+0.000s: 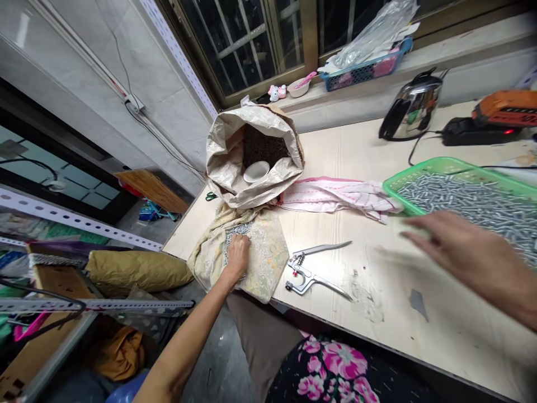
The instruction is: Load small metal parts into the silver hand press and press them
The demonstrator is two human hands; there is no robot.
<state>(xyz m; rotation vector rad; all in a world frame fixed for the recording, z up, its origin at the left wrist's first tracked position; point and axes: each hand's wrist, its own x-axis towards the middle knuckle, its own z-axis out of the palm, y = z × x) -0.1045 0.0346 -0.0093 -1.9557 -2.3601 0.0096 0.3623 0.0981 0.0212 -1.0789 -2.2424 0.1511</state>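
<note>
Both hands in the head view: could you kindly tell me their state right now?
Left hand: at the small metal pieces; whether it holds any cannot be told.
Right hand: blurred near the green basket; open or closed cannot be told.

I wear the one camera on my head, so it looks forward and down across the worktop (344,154) from my side of it. My flowered clothing (344,364) shows close at the bottom edge, while the window (251,45) stands beyond, at the top, its frame slanting. The view is wide, taking in the floor (207,358) at lower left and, from above, my left hand (237,255) and right hand (440,238).
</note>
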